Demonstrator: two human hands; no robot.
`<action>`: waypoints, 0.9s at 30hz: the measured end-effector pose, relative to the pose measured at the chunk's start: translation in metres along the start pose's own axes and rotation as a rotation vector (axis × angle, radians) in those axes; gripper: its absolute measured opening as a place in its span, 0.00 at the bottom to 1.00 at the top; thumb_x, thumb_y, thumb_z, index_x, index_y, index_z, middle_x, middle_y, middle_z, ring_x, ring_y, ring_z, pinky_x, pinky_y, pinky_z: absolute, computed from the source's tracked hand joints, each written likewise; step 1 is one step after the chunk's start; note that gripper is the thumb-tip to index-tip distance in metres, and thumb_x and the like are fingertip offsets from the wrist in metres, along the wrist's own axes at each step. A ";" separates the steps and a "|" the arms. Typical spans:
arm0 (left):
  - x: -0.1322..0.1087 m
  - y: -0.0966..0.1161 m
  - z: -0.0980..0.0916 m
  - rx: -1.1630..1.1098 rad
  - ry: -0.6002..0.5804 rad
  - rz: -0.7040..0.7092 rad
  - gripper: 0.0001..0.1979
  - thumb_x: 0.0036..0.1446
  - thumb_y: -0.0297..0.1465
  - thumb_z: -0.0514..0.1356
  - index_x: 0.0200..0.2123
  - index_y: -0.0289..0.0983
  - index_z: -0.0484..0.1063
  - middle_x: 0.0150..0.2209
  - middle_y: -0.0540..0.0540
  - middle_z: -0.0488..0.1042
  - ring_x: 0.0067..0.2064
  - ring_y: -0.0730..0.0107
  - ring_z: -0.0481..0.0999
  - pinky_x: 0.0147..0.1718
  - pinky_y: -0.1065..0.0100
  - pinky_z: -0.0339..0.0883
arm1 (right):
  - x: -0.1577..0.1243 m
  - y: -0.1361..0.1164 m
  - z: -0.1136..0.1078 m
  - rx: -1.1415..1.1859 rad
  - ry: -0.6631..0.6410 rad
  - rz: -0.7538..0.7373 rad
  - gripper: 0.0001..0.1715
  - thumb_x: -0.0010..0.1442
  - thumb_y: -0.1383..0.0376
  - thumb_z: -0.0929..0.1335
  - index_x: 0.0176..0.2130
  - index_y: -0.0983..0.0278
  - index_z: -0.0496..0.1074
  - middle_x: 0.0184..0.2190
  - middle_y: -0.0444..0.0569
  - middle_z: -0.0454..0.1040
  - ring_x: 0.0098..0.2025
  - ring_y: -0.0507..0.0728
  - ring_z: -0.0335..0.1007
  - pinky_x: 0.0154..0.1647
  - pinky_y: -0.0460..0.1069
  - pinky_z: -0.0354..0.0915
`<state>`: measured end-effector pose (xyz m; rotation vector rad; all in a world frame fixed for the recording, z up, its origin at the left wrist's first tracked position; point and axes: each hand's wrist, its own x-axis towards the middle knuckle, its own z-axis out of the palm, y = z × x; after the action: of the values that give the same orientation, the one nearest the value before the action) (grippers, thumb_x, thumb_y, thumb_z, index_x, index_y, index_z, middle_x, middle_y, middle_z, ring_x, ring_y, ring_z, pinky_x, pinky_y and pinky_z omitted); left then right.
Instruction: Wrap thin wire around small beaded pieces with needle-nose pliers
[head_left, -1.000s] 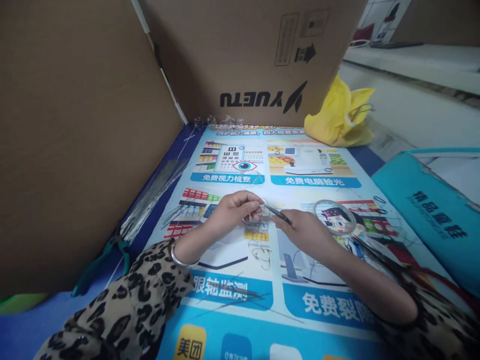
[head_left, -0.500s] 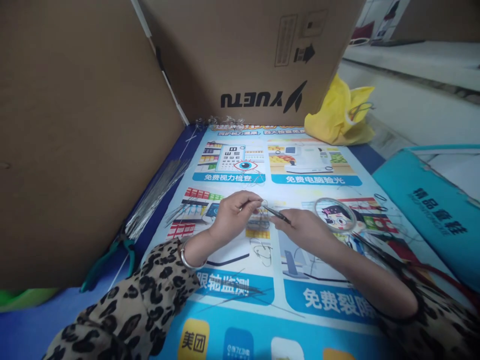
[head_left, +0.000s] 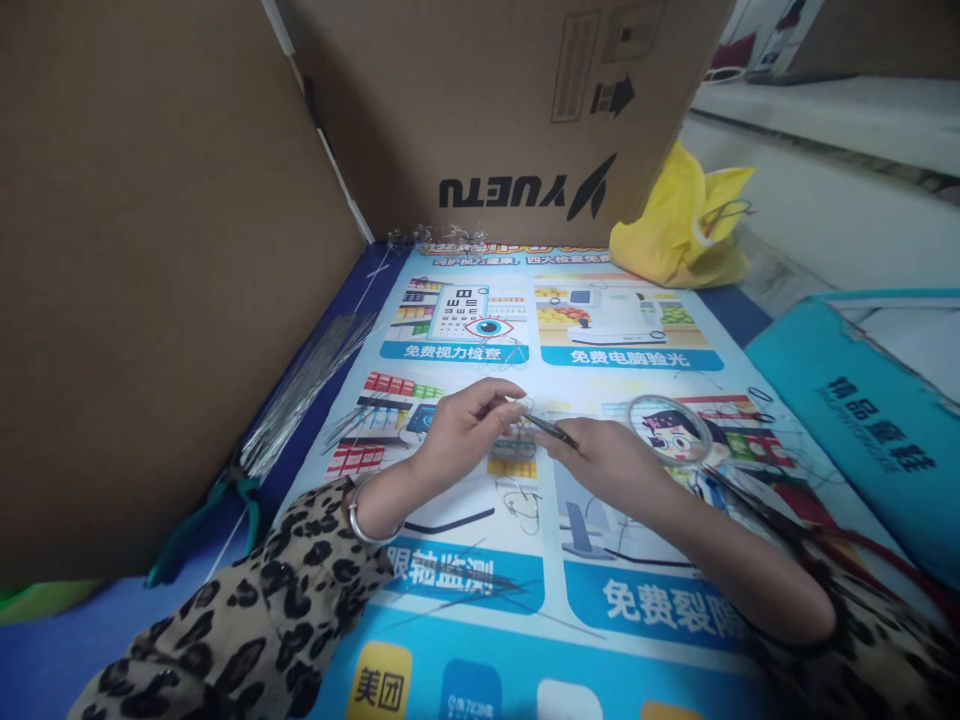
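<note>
My left hand (head_left: 476, 425) is closed in a pinch on a thin bent wire (head_left: 529, 404), most of which its fingers hide. From the right, my right hand (head_left: 604, 455) grips dark, slim tweezers (head_left: 551, 428), whose tips meet the wire beside my left fingertips. Just below the hands, a bent wire shape (head_left: 519, 503) lies on the printed poster (head_left: 555, 385). Loose dark wire pieces (head_left: 480, 580) are scattered nearer to me.
At left lie a bundle of straight silver wires (head_left: 300, 390) and teal-handled pliers (head_left: 206, 530). A tape roll (head_left: 670, 430) and scissors (head_left: 757, 505) are by my right forearm. Cardboard (head_left: 517, 100) stands behind, near a yellow bag (head_left: 675, 230) and a teal shoebox (head_left: 862, 430).
The left fingers have shifted slightly on the wire, and the tweezers have barely moved. The whole view has tilted a little.
</note>
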<state>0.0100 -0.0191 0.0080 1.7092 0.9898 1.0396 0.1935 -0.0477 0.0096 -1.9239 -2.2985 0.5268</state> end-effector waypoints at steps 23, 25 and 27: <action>0.003 -0.009 0.000 0.008 -0.096 -0.012 0.09 0.58 0.32 0.54 0.38 0.36 0.71 0.27 0.51 0.72 0.25 0.78 0.71 0.28 0.74 0.67 | 0.002 0.006 0.004 -0.054 0.073 -0.010 0.26 0.63 0.49 0.54 0.28 0.63 0.66 0.27 0.47 0.73 0.28 0.52 0.66 0.25 0.46 0.47; 0.003 -0.007 0.001 0.030 -0.090 -0.025 0.06 0.58 0.31 0.54 0.37 0.36 0.69 0.25 0.52 0.72 0.25 0.79 0.72 0.28 0.74 0.66 | 0.001 0.006 0.004 -0.047 0.068 -0.014 0.26 0.63 0.49 0.54 0.28 0.63 0.67 0.27 0.47 0.73 0.28 0.52 0.66 0.25 0.46 0.48; 0.002 -0.005 0.002 0.054 -0.105 -0.036 0.05 0.59 0.30 0.53 0.36 0.37 0.67 0.25 0.53 0.72 0.25 0.79 0.72 0.28 0.75 0.66 | 0.000 0.006 0.005 -0.046 0.062 -0.023 0.26 0.63 0.49 0.54 0.29 0.63 0.67 0.28 0.47 0.73 0.29 0.53 0.66 0.25 0.46 0.48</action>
<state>0.0113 -0.0164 0.0031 1.7645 0.9852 0.8985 0.1975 -0.0475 0.0033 -1.9029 -2.3117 0.4098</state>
